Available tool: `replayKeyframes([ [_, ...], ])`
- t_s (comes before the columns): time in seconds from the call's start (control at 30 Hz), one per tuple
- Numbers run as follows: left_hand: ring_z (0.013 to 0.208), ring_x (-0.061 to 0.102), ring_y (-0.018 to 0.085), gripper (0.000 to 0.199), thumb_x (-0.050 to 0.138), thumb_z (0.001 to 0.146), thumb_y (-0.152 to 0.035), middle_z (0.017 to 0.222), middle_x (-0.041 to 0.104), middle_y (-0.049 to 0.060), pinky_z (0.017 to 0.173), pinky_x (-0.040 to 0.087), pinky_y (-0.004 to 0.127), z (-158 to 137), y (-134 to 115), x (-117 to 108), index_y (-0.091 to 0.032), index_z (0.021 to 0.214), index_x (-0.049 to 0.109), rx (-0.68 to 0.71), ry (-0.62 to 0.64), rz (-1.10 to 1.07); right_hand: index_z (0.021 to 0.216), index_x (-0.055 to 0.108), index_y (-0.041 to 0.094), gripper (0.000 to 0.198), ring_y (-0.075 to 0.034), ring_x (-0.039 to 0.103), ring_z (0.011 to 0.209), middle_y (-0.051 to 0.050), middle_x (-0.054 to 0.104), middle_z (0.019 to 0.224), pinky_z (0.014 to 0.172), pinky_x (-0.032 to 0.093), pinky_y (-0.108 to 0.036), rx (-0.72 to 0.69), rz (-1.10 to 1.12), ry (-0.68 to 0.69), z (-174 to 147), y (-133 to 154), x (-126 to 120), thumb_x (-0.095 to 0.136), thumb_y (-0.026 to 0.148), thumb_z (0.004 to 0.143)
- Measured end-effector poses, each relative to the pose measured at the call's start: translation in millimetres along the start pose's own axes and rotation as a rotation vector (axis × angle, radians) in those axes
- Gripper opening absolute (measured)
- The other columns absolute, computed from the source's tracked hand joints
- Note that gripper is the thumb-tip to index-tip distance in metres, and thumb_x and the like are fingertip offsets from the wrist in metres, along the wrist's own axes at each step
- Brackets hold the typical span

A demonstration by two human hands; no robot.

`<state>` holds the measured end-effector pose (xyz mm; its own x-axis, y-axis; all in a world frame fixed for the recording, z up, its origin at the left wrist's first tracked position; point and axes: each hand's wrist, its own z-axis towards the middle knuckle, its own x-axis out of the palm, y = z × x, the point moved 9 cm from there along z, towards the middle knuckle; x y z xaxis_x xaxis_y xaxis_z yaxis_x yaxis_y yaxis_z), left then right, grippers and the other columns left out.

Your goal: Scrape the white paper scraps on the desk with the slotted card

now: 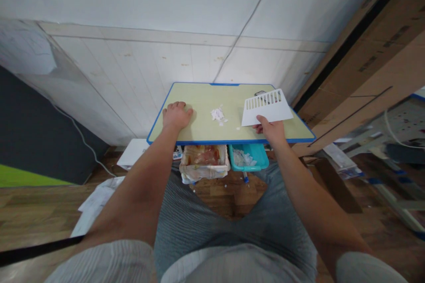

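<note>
In the head view, my right hand [270, 129] pinches the lower edge of a white card [265, 112] between thumb and fingers. A row of narrow slots runs along the card's upper part, and it is held tilted over the right side of the table. My left hand [177, 116] lies palm down on the left end of the table [202, 93], thumb apart, holding nothing. Between the hands, a small heap of white paper scraps [218, 114] sits on the tabletop. Behind the card a dark-outlined object [260, 93] is partly hidden.
Below the table's front edge are a lined basket [205, 168] and a turquoise bin [249, 169] with white scraps. A wall [142, 57] stands behind the table. Large cardboard boxes [361, 62] rise at the right, and a white box [133, 154] stands at the lower left.
</note>
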<state>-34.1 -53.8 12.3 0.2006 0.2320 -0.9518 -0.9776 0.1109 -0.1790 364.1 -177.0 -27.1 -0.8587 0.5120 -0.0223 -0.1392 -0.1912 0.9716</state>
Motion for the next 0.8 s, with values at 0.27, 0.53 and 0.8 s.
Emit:
replayKeyframes([
  [0.27, 0.163, 0.056, 0.045, 0.061, 0.049, 0.117, -0.048, 0.174, 0.066, 0.024, 0.133, 0.047, 0.061, 1, 0, 1, -0.013, 0.162, 0.072, 0.003, 0.008, -0.001, 0.087, 0.072, 0.023, 0.042, -0.017, 0.061, 0.044, -0.005, 0.078, 0.063, 0.045, 0.052, -0.030, -0.044, 0.002, 0.130, -10, 10, 12, 0.090, 0.059, 0.075],
  [0.53, 0.163, 0.056, 0.044, 0.062, 0.049, 0.117, -0.048, 0.175, 0.065, 0.023, 0.133, 0.046, 0.060, 0, 1, 1, -0.014, 0.162, 0.071, -0.004, 0.006, -0.001, 0.078, 0.069, 0.026, 0.029, -0.018, 0.058, 0.046, -0.002, 0.070, 0.056, 0.046, 0.053, -0.033, 0.013, 0.000, 0.212, -12, 15, 7, 0.084, 0.050, 0.073],
  [0.8, 0.163, 0.058, 0.045, 0.064, 0.048, 0.117, -0.049, 0.175, 0.066, 0.025, 0.133, 0.047, 0.062, 0, 0, 0, -0.012, 0.163, 0.073, 0.004, -0.003, 0.010, 0.084, 0.067, 0.027, 0.029, -0.019, 0.060, 0.046, 0.001, 0.069, 0.058, 0.044, 0.053, -0.032, 0.018, 0.041, 0.186, -11, 12, 3, 0.085, 0.045, 0.071],
])
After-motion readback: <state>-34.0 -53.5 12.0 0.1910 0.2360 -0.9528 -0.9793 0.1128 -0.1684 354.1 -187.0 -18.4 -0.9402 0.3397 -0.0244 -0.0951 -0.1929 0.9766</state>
